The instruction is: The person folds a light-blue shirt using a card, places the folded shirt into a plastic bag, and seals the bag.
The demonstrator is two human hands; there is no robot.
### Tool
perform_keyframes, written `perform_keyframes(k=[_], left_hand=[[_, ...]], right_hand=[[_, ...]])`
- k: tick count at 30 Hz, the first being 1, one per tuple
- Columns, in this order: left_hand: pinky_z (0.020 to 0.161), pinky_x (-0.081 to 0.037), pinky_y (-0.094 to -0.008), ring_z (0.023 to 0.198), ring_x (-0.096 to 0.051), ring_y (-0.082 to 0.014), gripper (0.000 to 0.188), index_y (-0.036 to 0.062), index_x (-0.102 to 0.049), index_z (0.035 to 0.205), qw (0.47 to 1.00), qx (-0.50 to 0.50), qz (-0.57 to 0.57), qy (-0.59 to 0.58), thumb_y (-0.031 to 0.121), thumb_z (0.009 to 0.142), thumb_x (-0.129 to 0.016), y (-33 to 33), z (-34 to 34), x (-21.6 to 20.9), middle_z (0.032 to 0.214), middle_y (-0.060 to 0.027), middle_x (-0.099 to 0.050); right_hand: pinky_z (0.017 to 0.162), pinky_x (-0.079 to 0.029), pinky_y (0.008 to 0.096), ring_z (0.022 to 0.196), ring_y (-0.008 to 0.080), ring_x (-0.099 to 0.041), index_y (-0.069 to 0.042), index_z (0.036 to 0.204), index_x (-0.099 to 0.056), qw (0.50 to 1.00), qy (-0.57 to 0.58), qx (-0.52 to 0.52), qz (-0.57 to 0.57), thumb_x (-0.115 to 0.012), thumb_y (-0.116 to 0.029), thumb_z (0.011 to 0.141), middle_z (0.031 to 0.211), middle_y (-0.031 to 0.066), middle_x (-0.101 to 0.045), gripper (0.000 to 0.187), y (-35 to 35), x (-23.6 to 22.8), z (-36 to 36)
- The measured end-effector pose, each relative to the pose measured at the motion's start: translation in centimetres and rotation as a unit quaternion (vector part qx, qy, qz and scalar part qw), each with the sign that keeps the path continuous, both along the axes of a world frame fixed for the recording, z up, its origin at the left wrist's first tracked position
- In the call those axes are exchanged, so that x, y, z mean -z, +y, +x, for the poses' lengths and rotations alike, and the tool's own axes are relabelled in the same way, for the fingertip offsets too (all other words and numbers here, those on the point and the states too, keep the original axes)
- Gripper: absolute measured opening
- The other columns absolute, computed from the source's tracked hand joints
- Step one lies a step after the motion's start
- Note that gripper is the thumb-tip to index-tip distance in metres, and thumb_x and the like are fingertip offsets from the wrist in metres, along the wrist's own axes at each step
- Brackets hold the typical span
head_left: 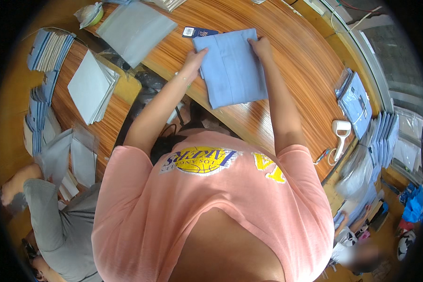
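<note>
Left grip [192,65] pinches the folded blue cloth [232,73] by its left edge, right grip [262,48] by its upper right, cloth between them above the counter [308,61], step apparently squaring folds, next move probably needing even, flat support.

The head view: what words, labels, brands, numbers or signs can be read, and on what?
I won't copy wording out, but here is where it stands.
Pink shirt: large, readable purple letters on a yellow ball print, yellow lettering beside.
Dark blue card: light lettering and a barcode label, its small print too small to read.
Folded blue cloth: none visible.
Bagged blue packet: dark mark, too small to read.
</note>
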State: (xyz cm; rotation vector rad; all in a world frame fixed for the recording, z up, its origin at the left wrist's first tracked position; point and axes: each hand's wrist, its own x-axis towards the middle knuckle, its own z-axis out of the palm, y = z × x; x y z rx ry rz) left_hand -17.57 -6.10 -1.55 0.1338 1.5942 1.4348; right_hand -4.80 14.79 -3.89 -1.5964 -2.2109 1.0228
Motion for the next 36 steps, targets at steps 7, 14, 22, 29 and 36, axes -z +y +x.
perform_keyframes(k=[7,14,22,29,36], left_hand=[[0.077,-0.046,-0.0284,0.086,-0.057,-0.0158,0.03,-0.0032,-0.05,0.104,0.93,0.087,0.231,0.271,0.016,0.086,-0.062,3.7,-0.9,-1.3,0.1,-0.0101,-0.06],[0.094,-0.043,-0.0308,0.107,-0.054,-0.0183,0.039,0.0024,-0.055,0.119,0.802,0.429,0.315,0.27,0.0,0.08,-0.062,3.1,0.1,-14.6,0.112,-0.0077,-0.061],[0.11,-0.012,-0.0495,0.13,-0.037,-0.0229,0.057,0.0201,-0.071,0.095,0.577,0.613,0.301,0.447,-0.018,0.065,-0.042,-3.6,2.0,-1.4,0.12,0.0009,-0.059],[0.079,-0.049,-0.0263,0.091,-0.063,-0.0186,0.012,-0.0004,-0.064,0.09,0.716,0.548,0.235,0.364,0.001,0.082,-0.055,-4.8,-0.6,-2.0,0.099,-0.0138,-0.064],[0.053,-0.044,-0.0185,0.062,-0.059,-0.0084,0.016,0.0024,-0.059,0.087,0.839,0.533,-0.075,0.075,0.014,0.081,-0.067,-4.2,0.2,0.4,0.069,-0.0023,-0.062]], right_hand=[[0.067,-0.044,0.0263,0.073,0.01,-0.053,-0.006,0.091,-0.06,0.906,0.374,0.076,-0.185,-0.069,-0.016,0.078,0.08,0.0001,-0.06,0.019,-1.0,-6.7,6.5],[0.093,-0.04,0.0311,0.1,0.0178,-0.057,-0.003,0.102,-0.064,0.901,0.426,0.076,0.005,-0.061,0.001,0.076,0.103,0.0085,-0.064,0.027,-10.6,-19.2,18.5],[0.105,-0.025,0.0441,0.127,0.0353,-0.034,-0.022,0.086,-0.073,0.973,0.028,0.085,0.211,-0.058,0.006,0.06,0.131,0.0097,-0.047,0.041,-26.8,-2.2,22.5],[0.087,-0.041,0.036,0.1,0.0249,-0.054,-0.006,0.092,-0.067,0.969,0.127,0.2,0.065,-0.058,0.0,0.074,0.105,0.0116,-0.059,0.021,-27.5,-3.5,22.7],[0.051,-0.04,0.018,0.057,0.0052,-0.051,-0.003,0.089,-0.058,0.858,0.307,0.276,-0.306,-0.067,-0.008,0.08,0.068,-0.0003,-0.058,0.013,-24.2,-2.7,21.9]])
